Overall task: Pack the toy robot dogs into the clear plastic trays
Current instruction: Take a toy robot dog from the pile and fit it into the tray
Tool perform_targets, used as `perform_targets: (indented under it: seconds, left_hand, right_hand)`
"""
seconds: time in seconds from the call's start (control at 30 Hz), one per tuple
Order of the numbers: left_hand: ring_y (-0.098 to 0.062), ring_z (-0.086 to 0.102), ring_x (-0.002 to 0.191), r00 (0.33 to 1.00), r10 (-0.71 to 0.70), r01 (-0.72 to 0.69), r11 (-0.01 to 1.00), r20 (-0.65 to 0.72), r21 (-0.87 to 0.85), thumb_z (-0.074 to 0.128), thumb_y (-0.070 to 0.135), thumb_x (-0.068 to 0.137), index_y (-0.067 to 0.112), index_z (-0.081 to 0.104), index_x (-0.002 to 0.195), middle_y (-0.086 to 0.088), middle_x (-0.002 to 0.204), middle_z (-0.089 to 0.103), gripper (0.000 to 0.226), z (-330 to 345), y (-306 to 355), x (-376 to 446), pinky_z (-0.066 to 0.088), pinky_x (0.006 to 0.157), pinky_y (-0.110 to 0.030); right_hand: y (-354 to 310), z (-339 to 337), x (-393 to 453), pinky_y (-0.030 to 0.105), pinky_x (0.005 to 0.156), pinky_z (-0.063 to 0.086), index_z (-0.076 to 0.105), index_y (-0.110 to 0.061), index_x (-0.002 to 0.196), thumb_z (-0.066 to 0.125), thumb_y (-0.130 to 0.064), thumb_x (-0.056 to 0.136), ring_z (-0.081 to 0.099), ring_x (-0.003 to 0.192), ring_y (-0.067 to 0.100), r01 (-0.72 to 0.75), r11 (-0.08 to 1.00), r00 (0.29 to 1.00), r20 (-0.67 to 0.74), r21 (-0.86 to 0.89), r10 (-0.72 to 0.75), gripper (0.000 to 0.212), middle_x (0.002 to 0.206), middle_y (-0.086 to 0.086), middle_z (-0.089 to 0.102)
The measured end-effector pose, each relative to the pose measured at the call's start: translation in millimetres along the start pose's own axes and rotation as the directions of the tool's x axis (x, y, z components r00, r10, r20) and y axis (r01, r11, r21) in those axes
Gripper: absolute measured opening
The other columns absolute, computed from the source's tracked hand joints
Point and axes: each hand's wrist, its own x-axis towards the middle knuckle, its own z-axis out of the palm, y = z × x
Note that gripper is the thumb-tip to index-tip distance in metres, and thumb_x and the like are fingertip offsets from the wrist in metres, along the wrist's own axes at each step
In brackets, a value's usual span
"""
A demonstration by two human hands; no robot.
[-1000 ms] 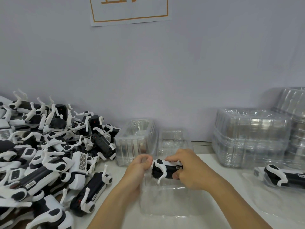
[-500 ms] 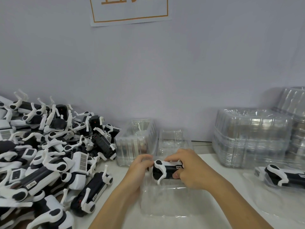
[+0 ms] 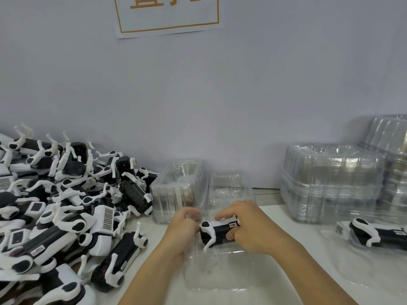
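Lower centre of the frame, the right hand (image 3: 253,230) curls round a toy robot dog (image 3: 217,233), lowering it into a clear tray (image 3: 231,274); the left hand (image 3: 184,227) pinches the tray's far rim. One packed dog (image 3: 374,235) lies at right; a large pile (image 3: 66,212) at left remains, so packing looks barely begun

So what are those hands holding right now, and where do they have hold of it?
The right hand grips a toy robot dog round its black body. The left hand pinches the rim of the clear tray beneath it.
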Motion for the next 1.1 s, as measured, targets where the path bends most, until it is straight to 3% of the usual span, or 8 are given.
perform_targets:
  seconds: [0.13,0.27,0.43,0.57,0.77,0.9,0.97,1.1]
  left_hand:
    - [-0.021,0.060,0.103,1.000,-0.009,0.009,0.999,-0.004,-0.037,0.045,-0.015,0.085,0.016,0.064,0.107,-0.005,0.113,0.064,0.042,-0.2,0.0,-1.1,0.049,0.083,-0.032]
    - [-0.020,0.060,0.099,1.000,-0.001,0.001,0.999,-0.002,-0.052,0.046,-0.015,0.085,0.015,0.064,0.106,-0.007,0.111,0.064,0.040,0.0,-0.2,-1.9,0.048,0.083,-0.032]
    - [-0.022,0.061,0.106,1.000,-0.002,0.002,0.999,0.000,-0.037,0.047,-0.014,0.084,0.017,0.063,0.107,-0.010,0.116,0.065,0.042,-0.8,-1.0,-1.8,0.051,0.091,-0.041]
    - [-0.026,0.060,0.114,1.000,-0.006,0.006,1.000,0.007,-0.022,0.047,-0.013,0.084,0.017,0.063,0.108,-0.011,0.119,0.064,0.042,-0.8,-0.2,-4.1,0.049,0.104,-0.048]
    - [-0.019,0.060,0.103,0.999,0.003,-0.003,1.000,0.034,-0.002,0.048,-0.010,0.085,0.021,0.063,0.107,-0.005,0.117,0.062,0.041,-2.1,1.1,-8.3,0.049,0.099,-0.045]
    - [-0.016,0.059,0.105,0.998,0.035,-0.037,0.999,0.056,0.038,0.060,0.018,0.083,0.027,0.061,0.106,-0.002,0.117,0.064,0.025,-3.1,4.0,-13.7,0.048,0.100,-0.046]
    - [-0.019,0.060,0.112,0.996,0.026,-0.029,0.999,0.082,0.027,0.067,0.037,0.068,0.030,0.060,0.109,-0.002,0.115,0.066,0.042,-4.9,4.6,-15.7,0.047,0.103,-0.050]
    - [-0.011,0.061,0.110,0.990,0.063,-0.070,0.996,0.125,0.056,0.077,0.037,0.076,0.033,0.059,0.116,0.008,0.113,0.066,0.044,-10.7,-1.1,-9.3,0.047,0.100,-0.040]
  right_hand:
    - [1.6,-7.4,-1.9,0.012,0.073,0.043,0.073,-0.038,0.106,0.078,-0.018,0.082,0.055,0.092,-0.002,-0.010,0.997,0.999,-0.037,0.081,0.013,0.031,0.110,-0.015,0.058]
    - [-2.2,-15.8,-3.3,0.016,0.082,0.045,0.075,-0.038,0.098,0.077,-0.036,0.083,0.056,0.094,-0.005,0.057,0.993,0.990,-0.132,0.106,-0.043,0.016,0.104,-0.018,0.064]
    - [-22.5,0.4,-6.5,0.023,0.081,0.050,0.074,-0.041,0.100,0.077,-0.042,0.081,0.058,0.091,0.002,0.115,0.990,0.993,-0.038,0.083,-0.112,0.019,0.092,-0.016,0.067]
    - [-21.0,4.9,-4.6,0.029,0.093,0.045,0.073,-0.046,0.105,0.077,-0.041,0.081,0.055,0.099,0.005,0.112,0.992,0.994,-0.006,0.057,-0.112,0.024,0.095,-0.017,0.065]
    - [-21.7,4.0,-3.7,0.030,0.090,0.048,0.057,-0.066,0.095,0.079,-0.042,0.080,0.057,0.098,0.003,0.128,0.991,0.991,0.026,0.050,-0.129,0.036,0.101,-0.016,0.062]
    - [-16.9,8.0,-2.8,0.026,0.090,0.046,0.069,-0.052,0.104,0.078,-0.044,0.080,0.056,0.102,0.002,0.084,0.994,0.996,-0.012,0.074,-0.084,0.028,0.104,-0.022,0.060]
    - [-15.3,7.6,-2.4,0.022,0.084,0.045,0.072,-0.045,0.107,0.078,-0.043,0.081,0.056,0.100,0.003,0.073,0.993,0.997,-0.008,0.096,-0.072,0.027,0.102,-0.021,0.059]
    - [-15.3,2.9,-2.6,0.018,0.076,0.039,0.073,-0.044,0.106,0.075,-0.039,0.085,0.057,0.095,0.010,0.096,0.990,0.994,0.041,0.106,-0.101,0.022,0.099,-0.012,0.059]
